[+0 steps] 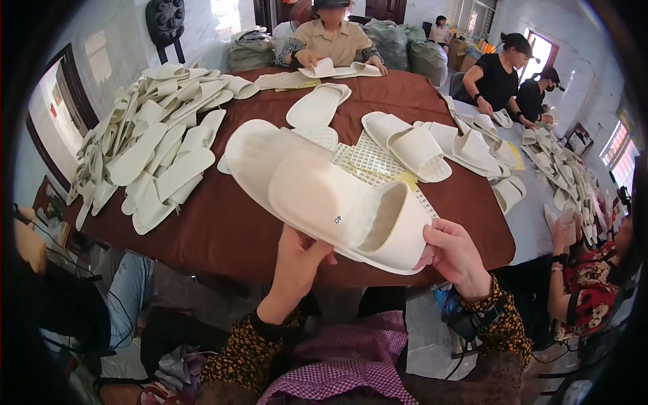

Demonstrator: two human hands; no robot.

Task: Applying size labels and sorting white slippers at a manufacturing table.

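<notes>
I hold a cream open-toe slipper (337, 202) above the near edge of a table with a dark red cloth (229, 229). My left hand (297, 260) grips it from underneath near the middle. My right hand (453, 253) holds its toe end at the right. A second cream sole lies under the slipper, pressed against it. A small dark mark sits on the strap.
A big heap of cream soles (152, 135) covers the table's left side. Finished slippers (412, 152) and perforated insole sheets (368, 158) lie in the middle. A person (331, 40) works at the far side, two others (499, 77) at the right table, another (587, 283) close right.
</notes>
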